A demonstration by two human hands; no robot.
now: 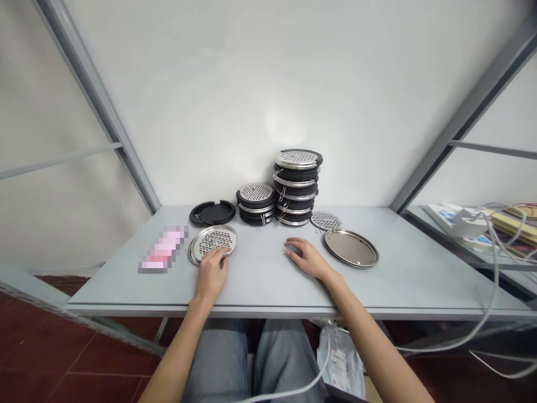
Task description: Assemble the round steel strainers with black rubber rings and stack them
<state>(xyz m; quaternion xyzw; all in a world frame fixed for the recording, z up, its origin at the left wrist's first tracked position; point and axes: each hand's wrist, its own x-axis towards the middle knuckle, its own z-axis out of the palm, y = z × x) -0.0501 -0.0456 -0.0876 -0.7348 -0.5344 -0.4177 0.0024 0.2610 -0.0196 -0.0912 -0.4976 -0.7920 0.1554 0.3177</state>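
My left hand (213,273) rests at the near edge of a round metal grater plate (215,240), its fingers touching the rim; this plate lies on another round metal piece. My right hand (305,257) lies on the table with fingers apart and nothing in it. Just right of it is a shiny round metal tray (351,248). A perforated disc (326,220) and a small ring (318,231) lie behind my right hand. A black round holder (212,213) sits behind the grater plate.
A tall stack of black and metal discs (296,187) stands near the wall, with a shorter stack (255,202) on its left. A blurred pink item (165,249) lies on the left of the grey table (260,285). White cables (495,280) hang at the right.
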